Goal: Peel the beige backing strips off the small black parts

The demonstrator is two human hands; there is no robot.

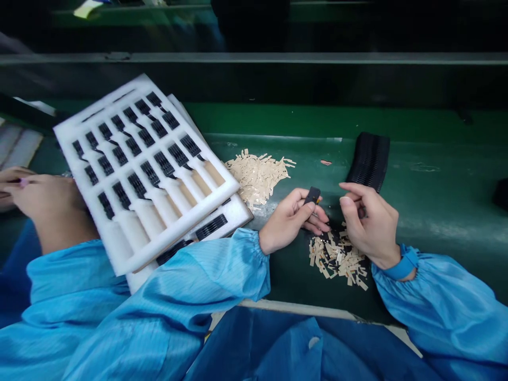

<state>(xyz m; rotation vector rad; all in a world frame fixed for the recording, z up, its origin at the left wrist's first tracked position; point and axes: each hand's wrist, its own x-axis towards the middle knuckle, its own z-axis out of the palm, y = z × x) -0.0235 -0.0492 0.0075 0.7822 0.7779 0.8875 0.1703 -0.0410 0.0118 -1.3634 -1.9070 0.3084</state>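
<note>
My left hand [291, 217] pinches a small black rectangular part [313, 194] between thumb and fingers. A bit of yellow shows at that part's edge. Just to the right is my right hand [369, 222], its index finger and thumb slightly apart and the other fingers loosely curled; I see nothing between them. Under and between both hands lies a loose pile of small beige strips [337, 259], with dark bits at its upper edge. Behind my right hand stands a stack of black parts [368, 159] in a row, partly covered by the fingers.
A larger heap of beige strips [257, 177] lies left of centre on the green work surface [436, 211]. White foam trays [130, 254] with black parts in slots are stacked at the left. Beyond them a co-worker's hands [51, 206] reach in. A small reddish scrap [326, 162] lies behind.
</note>
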